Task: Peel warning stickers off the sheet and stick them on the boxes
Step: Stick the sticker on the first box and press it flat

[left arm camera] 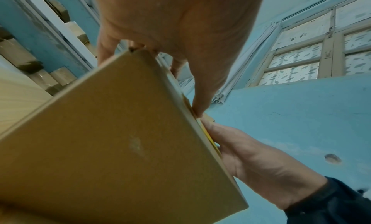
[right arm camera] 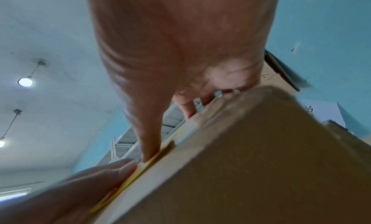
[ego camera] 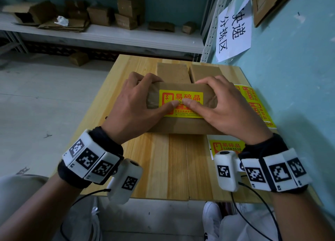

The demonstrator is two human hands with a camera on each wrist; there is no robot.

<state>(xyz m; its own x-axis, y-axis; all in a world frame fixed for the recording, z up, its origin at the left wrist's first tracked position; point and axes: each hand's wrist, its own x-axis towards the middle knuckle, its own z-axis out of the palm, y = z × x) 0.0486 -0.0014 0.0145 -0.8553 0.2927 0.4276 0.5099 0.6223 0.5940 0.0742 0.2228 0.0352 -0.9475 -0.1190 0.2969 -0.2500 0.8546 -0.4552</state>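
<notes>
A brown cardboard box [ego camera: 181, 126] lies in the middle of the wooden table [ego camera: 163, 168]. A yellow warning sticker [ego camera: 183, 94] is on its top face. My left hand [ego camera: 139, 101] grips the box's left end, fingers curled over the far edge, thumb pressing the sticker's middle. My right hand [ego camera: 223, 106] grips the right end the same way, and the two thumb tips meet on the sticker. The left wrist view shows the box's side [left arm camera: 120, 148] under my left hand [left arm camera: 180, 28]. In the right wrist view my right hand [right arm camera: 180, 36] presses the sticker's edge [right arm camera: 124, 183].
Two more plain boxes [ego camera: 172, 72] [ego camera: 204, 72] lie behind the held one. Sticker sheets lie along the table's right edge [ego camera: 257, 105] and at the front right [ego camera: 223, 146], by the blue wall. A shelf with cartons [ego camera: 101, 16] stands beyond the table.
</notes>
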